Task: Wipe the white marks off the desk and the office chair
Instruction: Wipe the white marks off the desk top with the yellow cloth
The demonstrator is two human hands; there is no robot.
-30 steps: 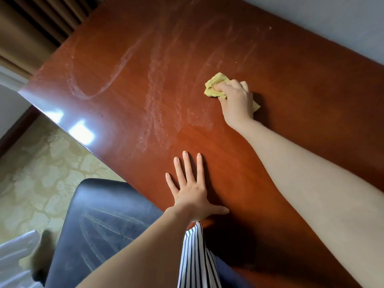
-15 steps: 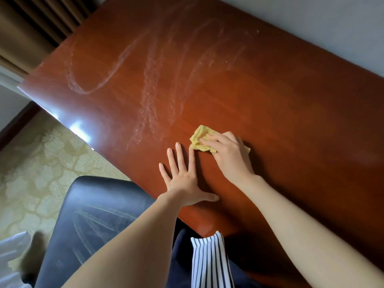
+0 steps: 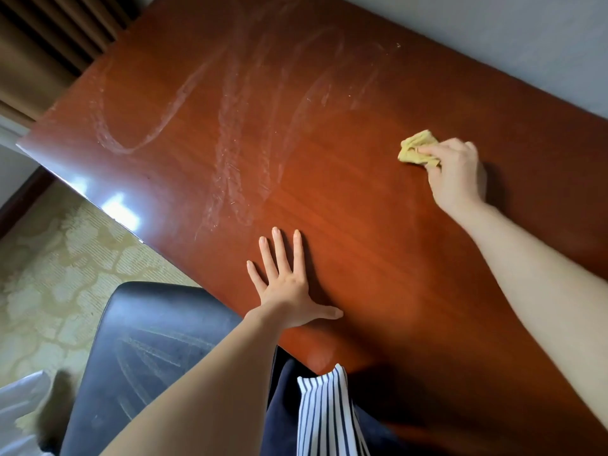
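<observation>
A reddish-brown wooden desk [image 3: 378,225] fills most of the view. White smeared marks [image 3: 230,153] streak its left and far part. My right hand [image 3: 457,172] grips a crumpled yellow cloth [image 3: 415,149] and presses it on the desktop at the right, away from the marks. My left hand [image 3: 286,278] lies flat on the desk near its front edge, fingers spread and straight. The black office chair [image 3: 154,343] stands at the lower left under the desk edge, with faint white marks [image 3: 148,360] on its seat.
A pale patterned carpet [image 3: 49,258] lies left of the desk. Brown curtains [image 3: 39,44] hang at the top left. A grey wall [image 3: 526,34] runs behind the desk. Something white [image 3: 19,409] lies at the bottom left corner.
My right hand swept the cloth from the far middle down close to my left hand, then out to the right side of the desk. My left hand stayed flat.
</observation>
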